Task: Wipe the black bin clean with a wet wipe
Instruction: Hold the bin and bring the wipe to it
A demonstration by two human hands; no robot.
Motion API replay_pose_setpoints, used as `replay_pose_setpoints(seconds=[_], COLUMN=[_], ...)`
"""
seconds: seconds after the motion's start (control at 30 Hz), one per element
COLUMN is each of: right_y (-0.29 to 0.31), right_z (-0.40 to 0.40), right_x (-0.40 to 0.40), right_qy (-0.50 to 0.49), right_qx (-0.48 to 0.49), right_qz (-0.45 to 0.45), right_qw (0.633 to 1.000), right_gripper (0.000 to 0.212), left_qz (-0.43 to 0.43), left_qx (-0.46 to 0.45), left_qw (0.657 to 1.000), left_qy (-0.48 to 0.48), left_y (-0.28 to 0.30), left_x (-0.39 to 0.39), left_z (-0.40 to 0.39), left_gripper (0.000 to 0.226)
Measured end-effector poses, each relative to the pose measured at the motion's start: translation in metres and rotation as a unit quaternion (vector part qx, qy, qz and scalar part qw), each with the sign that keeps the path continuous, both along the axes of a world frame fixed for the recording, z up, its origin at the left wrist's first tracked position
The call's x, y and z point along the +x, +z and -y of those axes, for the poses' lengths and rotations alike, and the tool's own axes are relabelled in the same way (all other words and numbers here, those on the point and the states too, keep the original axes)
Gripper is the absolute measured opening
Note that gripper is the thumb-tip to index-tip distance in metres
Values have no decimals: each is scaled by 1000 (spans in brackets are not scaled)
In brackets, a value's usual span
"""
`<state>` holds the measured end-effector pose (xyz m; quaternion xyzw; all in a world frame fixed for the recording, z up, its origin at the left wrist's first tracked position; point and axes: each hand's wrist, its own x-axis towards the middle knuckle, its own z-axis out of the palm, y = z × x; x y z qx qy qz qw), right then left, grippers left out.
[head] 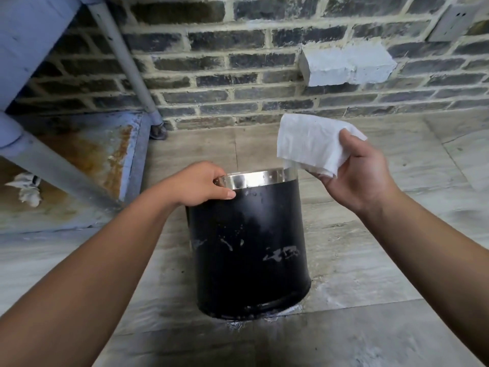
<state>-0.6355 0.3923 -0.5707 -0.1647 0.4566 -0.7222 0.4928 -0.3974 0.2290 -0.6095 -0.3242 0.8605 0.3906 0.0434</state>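
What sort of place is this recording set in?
Probably a utility corner or back area of a building, perhaps semi-outdoor: a bare brick wall, a tiled floor with wet marks, and a rust-stained metal panel beside the bin.

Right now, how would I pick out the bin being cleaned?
Find the dark brick wall; on the pale floor before it stands a black bin. The left hand grips its shiny silver rim, and whitish smears mark its side, unlike anything nearby.
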Motion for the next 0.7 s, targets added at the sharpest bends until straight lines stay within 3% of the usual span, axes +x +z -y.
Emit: replay_pose_setpoints(seconds=[0.1, 0.17, 0.23, 0.33, 0.47, 0.6, 0.7], right_y=[-7, -23, -42, -58, -74, -91, -106], right_z=[2, -1, -2, 6, 18, 33, 41], right_x=[9, 18, 26, 42, 50, 46, 49], right_qy=[1, 44, 85, 78, 23, -65, -37], right_qx=[17, 56, 83, 92, 113, 124, 154], right_qz=[-165, -321, -395, -374, -411, -355, -397], right_qw=[986, 944, 911, 919, 904, 924, 904], right_gripper=[19, 17, 29, 36, 40, 39, 35], left_qz=[4, 3, 7, 13, -4, -30, -14], left_qx=[75, 122, 141, 166, 176, 181, 141], left_qw=[997, 991, 987, 978, 964, 959, 973], left_qy=[27, 54, 77, 126, 199, 214, 185], left_y=[-22, -35, -44, -54, -68, -81, -89], left_x=[3, 0, -8, -18, -16, -6, -4], left_z=[-2, -1, 2, 9, 15, 18, 19], left_gripper=[28, 27, 17, 17, 18, 28, 17])
